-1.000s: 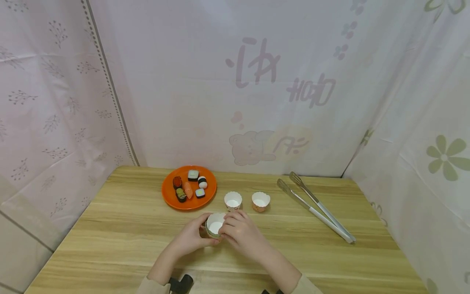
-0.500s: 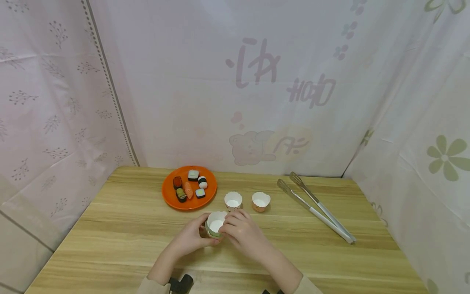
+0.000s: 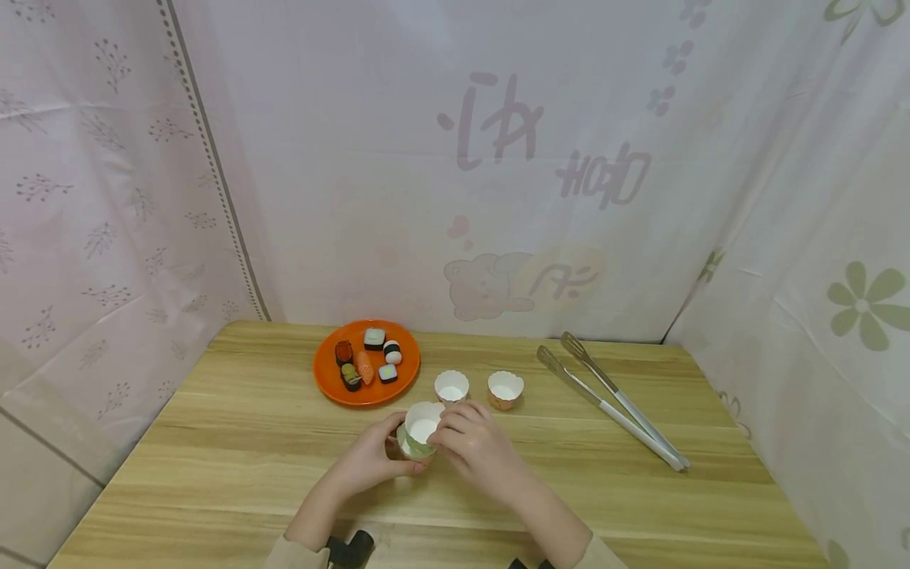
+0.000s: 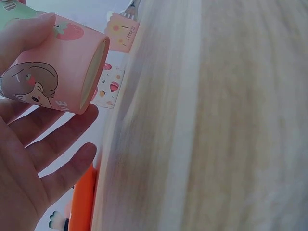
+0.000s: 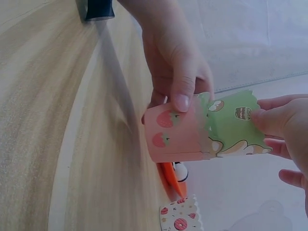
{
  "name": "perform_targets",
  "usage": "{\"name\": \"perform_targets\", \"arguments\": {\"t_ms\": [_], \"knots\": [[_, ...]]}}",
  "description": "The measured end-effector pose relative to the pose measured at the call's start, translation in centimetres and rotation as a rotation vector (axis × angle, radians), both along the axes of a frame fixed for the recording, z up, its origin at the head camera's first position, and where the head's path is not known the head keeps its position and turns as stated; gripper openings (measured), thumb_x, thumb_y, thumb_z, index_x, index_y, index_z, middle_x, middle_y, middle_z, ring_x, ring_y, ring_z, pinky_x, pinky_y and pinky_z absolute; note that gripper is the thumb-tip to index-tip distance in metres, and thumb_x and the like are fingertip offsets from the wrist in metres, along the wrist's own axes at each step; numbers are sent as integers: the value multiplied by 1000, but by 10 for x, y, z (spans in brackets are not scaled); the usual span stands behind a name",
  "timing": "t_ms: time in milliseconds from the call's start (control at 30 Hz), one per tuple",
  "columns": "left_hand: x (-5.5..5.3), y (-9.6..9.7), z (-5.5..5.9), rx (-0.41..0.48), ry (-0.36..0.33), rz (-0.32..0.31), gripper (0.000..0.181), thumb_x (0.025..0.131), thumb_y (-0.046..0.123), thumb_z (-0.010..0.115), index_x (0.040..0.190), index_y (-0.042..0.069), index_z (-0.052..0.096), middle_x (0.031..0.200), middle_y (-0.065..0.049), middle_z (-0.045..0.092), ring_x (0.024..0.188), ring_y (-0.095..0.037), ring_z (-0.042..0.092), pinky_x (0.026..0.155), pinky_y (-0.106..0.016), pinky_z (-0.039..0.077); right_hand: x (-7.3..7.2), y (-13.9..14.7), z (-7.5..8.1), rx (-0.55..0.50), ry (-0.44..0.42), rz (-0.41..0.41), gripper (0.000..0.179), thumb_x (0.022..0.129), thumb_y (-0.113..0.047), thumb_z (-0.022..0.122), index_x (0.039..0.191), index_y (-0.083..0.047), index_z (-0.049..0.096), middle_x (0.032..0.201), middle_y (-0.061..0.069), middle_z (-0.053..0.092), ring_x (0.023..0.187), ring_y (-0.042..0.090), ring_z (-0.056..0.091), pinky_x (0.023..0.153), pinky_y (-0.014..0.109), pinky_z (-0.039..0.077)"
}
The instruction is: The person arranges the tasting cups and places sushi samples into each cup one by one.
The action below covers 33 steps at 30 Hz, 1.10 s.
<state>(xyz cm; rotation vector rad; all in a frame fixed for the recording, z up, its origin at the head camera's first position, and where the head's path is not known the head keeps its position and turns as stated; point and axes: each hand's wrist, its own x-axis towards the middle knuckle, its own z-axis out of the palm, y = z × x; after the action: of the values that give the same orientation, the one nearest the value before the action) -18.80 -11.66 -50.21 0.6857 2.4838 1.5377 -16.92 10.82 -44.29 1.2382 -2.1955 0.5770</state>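
My left hand (image 3: pixel 362 462) grips a pink paper baking cup (image 5: pixel 173 134) printed with strawberries and a cartoon face, its thumb on one side and fingers on the other. A green paper baking cup (image 5: pixel 231 125) with a scalloped rim sits partly inside the pink one, standing well out of its mouth. My right hand (image 3: pixel 479 450) pinches the green cup's rim between thumb and fingers. In the head view the green cup's white inside faces up, tilted a little. The lower part of the green cup is hidden in the pink cup.
An orange plate (image 3: pixel 370 397) with several sushi pieces (image 3: pixel 365 367) lies at the back left. Beyond my hands stand a white patterned paper cup (image 3: pixel 451 387) and an orange paper cup (image 3: pixel 502 403). Metal tongs (image 3: pixel 604 408) lie spread on the right of the wooden table (image 3: pixel 213 442).
The green cup has risen out of the pink cup and shifted slightly right, with my right hand moving along. My left hand has stayed in place around the pink cup.
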Motion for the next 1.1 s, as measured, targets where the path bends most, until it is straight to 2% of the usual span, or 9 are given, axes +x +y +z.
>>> {"name": "perform_targets", "arguments": {"t_ms": [300,400,767,900,1100], "knots": [[0,-1,-2,-18,5,-5,71,74,38,83,134,19,51,120,6,59,99,-16,57,87,-39,48,1,5,5,-33,57,3,13,76,-8,77,86,-13,71,89,-4,65,100,21,59,95,40,46],[0,-2,-2,-20,6,-2,71,74,38,83,134,21,50,120,6,58,97,-16,57,86,-39,47,1,8,7,-45,67,-10,10,79,-7,74,87,-12,72,89,-3,65,100,21,59,94,41,46],[-2,-5,-3,-8,22,9,68,74,40,83,132,24,52,120,12,59,101,-17,57,87,-41,47,-1,18,7,-63,50,-47,5,86,-9,70,88,-12,72,89,-2,65,99,23,60,94,46,45],[-3,-6,-4,-15,34,21,68,73,39,83,131,22,53,119,11,59,103,-18,57,88,-43,46,-2,21,3,-65,45,-60,10,80,-7,74,88,-13,72,89,-3,65,99,21,60,94,46,45],[-3,-7,-3,-24,31,36,68,72,38,84,131,20,54,118,8,60,101,-23,57,88,-45,46,-5,25,-3,-67,34,-79,12,78,-6,75,87,-13,73,88,-5,65,99,20,59,94,47,45]]}}
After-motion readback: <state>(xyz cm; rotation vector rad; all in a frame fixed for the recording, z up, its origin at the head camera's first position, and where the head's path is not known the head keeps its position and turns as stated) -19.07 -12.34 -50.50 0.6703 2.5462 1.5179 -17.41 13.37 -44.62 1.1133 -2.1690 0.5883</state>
